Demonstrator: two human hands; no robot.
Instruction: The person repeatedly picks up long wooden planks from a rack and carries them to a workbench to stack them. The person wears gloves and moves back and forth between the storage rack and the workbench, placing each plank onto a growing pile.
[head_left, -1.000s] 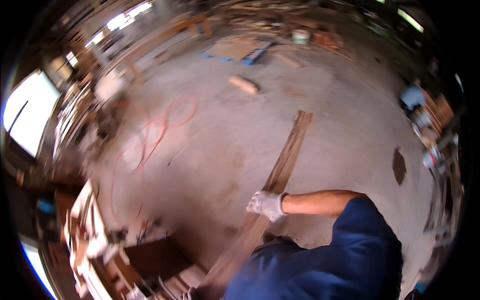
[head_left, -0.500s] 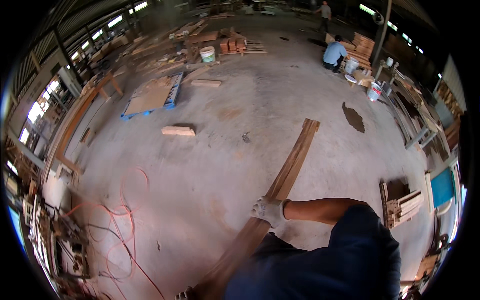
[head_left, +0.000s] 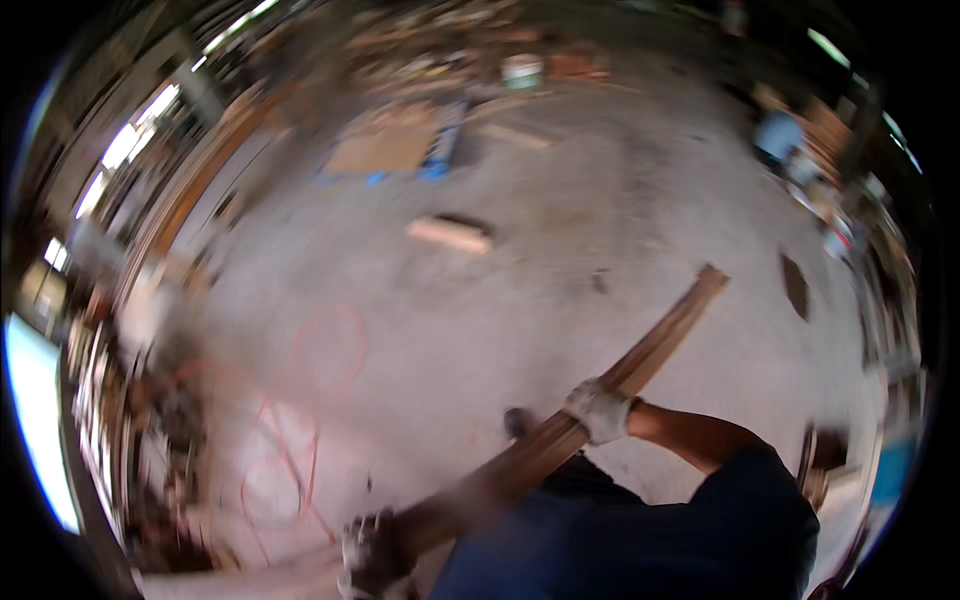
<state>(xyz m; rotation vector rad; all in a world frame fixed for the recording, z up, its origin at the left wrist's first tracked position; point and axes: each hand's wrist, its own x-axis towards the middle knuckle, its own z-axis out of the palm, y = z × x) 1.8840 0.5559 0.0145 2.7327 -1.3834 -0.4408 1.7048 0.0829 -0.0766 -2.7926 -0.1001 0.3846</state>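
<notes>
Long brown wooden planks (head_left: 660, 340), seemingly a pair laid together, run diagonally across the front of my body, the far end up to the right. My right hand (head_left: 600, 411), in a pale work glove, is closed over them around mid-length. Lower left, my gloved left hand (head_left: 372, 553) grips the near part, its fingers blurred and partly in shadow. The dark tip of a shoe (head_left: 517, 422) shows just beyond the planks. A pale, wood-like strip (head_left: 240, 582) lies along the bottom edge by the left hand, too smeared to make out.
A red hose (head_left: 312, 455) loops over the floor at left, beside stacked wood scraps (head_left: 100, 440). Ahead lie a short timber block (head_left: 450, 235) and a blue pallet (head_left: 437, 165) bearing a brown sheet. A person in light blue (head_left: 778, 135) is at far right.
My view has turned left, so the room shifts rightward and blurs. The planks sit at a flatter slant, and my left hand has come further into view, still gripping them.
</notes>
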